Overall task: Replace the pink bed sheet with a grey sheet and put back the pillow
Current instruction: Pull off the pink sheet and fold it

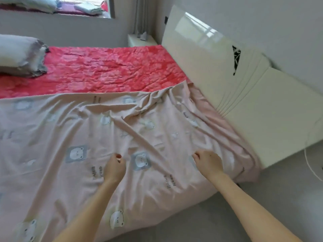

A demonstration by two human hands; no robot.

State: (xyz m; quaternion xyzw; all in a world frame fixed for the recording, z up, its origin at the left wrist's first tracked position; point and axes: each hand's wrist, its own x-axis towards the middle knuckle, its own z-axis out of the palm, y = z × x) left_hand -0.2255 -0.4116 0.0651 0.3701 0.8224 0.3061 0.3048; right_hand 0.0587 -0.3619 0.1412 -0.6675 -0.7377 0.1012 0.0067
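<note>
A: The left hand point(115, 165) and the right hand point(208, 163), what do they hold?
B: Both have their fingers curled into the pink sheet point(52, 130) near the bed's side, I think to drag it off. It lies folded back from the red cover point(104, 70).
A: And the pillow point(19, 56)?
B: At the far corner, out of the way. I cannot find a grey sheet.

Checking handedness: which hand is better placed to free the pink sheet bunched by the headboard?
Likely the right hand: it lies nearer where the pink sheet bunches against the headboard; the left hand sits further away.
</note>
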